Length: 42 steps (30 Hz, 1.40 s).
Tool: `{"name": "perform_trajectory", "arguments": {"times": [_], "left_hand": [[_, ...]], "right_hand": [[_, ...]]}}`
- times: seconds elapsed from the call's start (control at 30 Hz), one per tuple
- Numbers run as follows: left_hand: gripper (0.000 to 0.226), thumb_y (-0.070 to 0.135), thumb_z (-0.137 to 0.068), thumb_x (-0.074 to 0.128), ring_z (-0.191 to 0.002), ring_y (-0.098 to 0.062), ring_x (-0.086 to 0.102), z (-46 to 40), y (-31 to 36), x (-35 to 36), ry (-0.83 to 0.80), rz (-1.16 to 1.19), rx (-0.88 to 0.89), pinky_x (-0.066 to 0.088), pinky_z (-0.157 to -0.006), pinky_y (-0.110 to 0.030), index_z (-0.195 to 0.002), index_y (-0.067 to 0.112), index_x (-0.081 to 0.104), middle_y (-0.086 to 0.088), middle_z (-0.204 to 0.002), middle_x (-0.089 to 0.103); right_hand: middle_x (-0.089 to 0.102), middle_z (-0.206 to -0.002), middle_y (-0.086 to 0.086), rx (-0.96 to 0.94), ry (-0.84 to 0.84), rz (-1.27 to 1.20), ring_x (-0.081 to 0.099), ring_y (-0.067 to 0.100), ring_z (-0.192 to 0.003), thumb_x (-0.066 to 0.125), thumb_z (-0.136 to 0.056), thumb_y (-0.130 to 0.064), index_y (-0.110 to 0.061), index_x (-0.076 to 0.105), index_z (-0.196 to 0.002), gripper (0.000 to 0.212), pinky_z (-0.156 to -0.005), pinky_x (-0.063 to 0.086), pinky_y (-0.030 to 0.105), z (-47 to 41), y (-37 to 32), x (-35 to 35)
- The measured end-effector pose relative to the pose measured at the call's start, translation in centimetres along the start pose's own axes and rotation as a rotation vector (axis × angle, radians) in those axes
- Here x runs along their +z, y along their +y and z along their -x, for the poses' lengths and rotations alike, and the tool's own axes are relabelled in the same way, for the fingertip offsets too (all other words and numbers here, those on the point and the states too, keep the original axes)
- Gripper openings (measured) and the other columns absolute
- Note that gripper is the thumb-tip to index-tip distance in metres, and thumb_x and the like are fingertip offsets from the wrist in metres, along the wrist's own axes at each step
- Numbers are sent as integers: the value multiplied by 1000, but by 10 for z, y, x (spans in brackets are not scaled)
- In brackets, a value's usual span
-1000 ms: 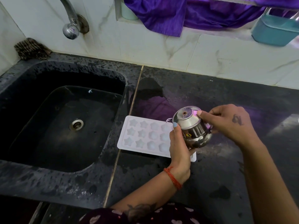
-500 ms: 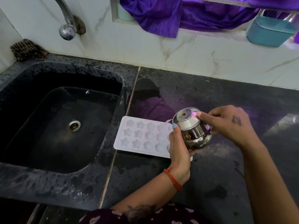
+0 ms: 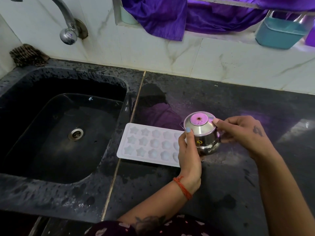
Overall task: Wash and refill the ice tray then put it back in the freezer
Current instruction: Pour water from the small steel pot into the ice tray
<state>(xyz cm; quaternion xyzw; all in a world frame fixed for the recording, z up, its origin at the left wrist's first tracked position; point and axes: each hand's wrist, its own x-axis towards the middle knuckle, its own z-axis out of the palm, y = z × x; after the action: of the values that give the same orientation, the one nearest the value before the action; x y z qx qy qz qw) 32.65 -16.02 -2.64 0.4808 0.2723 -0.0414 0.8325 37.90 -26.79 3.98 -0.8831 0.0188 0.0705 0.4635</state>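
Ice tray [image 3: 150, 145] lies on the black counter [image 3: 238, 184] beside the sink [image 3: 59, 133]. My left hand [image 3: 189, 155] and right hand [image 3: 242, 133] both grip a tipped steel pot [image 3: 204, 133]; refilling seems underway, freezer remains.

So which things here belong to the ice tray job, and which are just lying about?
In the job: ice tray on the counter; steel pot, tipped over the tray; left hand and right hand gripping it; tap; sink.

Lying about: scrubber, purple cloth, teal basket.
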Motion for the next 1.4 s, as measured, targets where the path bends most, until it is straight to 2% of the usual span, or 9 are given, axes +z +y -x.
{"name": "perform_trajectory", "arguments": {"times": [0.17,0.43,0.7,0.87,1.0,1.13,1.23,1.33,1.4], "left_hand": [[42,60,-90,33,-108,-16,61,3,-2,5,-56,51,-46,57,-84,-33,-118,31,46,2,-117,59],[67,71,-79,32,-109,-20,63,2,-12,10,-30,61,-45,57,-85,-39,-130,30,48,-3,-124,62],[55,62,-92,28,-109,-19,63,1,-13,13,-24,89,-57,59,-81,-34,-132,31,47,-3,-127,60],[78,77,-70,33,-107,-20,65,2,-13,16,-23,107,-53,60,-74,-33,-130,30,49,-4,-125,62],[59,67,-87,31,-106,-21,65,2,-13,18,-21,121,-65,60,-69,-32,-128,29,51,-5,-124,62],[56,65,-89,31,-104,-22,65,2,-13,20,-21,110,-60,60,-64,-30,-125,28,52,-5,-122,62],[52,65,-89,33,-105,-21,65,2,-14,20,-14,93,-46,60,-67,-31,-121,29,53,-4,-121,62],[60,84,-70,38,-110,-20,62,1,-16,21,10,27,-4,56,-87,-40,-109,42,56,2,-121,62],[47,81,-74,40,-111,-17,61,1,-18,20,23,-15,16,51,-96,-44,-101,47,56,6,-119,63]], "right_hand": [[71,-62,3,-18,29,96,70,16,-63,68,-80,-42,-17,72,-62,31,-68,60,35,0,1,-4],[69,-56,-2,-51,35,274,68,12,-60,60,-75,-59,-22,69,-57,42,-73,58,40,-1,-3,-8],[68,-54,2,-90,20,343,67,18,-62,59,-79,-57,-20,70,-58,44,-73,57,42,-3,-7,-11],[68,-56,5,-106,33,371,68,22,-62,60,-80,-55,-18,70,-58,45,-72,57,42,-3,-7,-15],[68,-56,7,-122,36,390,68,24,-63,60,-81,-55,-17,70,-58,45,-72,57,43,-3,-7,-17],[68,-56,6,-128,41,392,68,23,-63,60,-81,-55,-17,70,-59,45,-72,57,42,-3,-5,-19],[68,-56,5,-112,36,366,68,21,-63,61,-81,-55,-18,70,-59,44,-72,57,42,-4,-1,-20],[69,-58,1,-60,15,274,68,16,-62,63,-80,-51,-18,70,-58,40,-71,59,38,-6,4,-21],[71,-62,2,-10,4,151,70,16,-64,67,-80,-44,-17,71,-59,35,-70,60,36,-8,9,-20]]}}
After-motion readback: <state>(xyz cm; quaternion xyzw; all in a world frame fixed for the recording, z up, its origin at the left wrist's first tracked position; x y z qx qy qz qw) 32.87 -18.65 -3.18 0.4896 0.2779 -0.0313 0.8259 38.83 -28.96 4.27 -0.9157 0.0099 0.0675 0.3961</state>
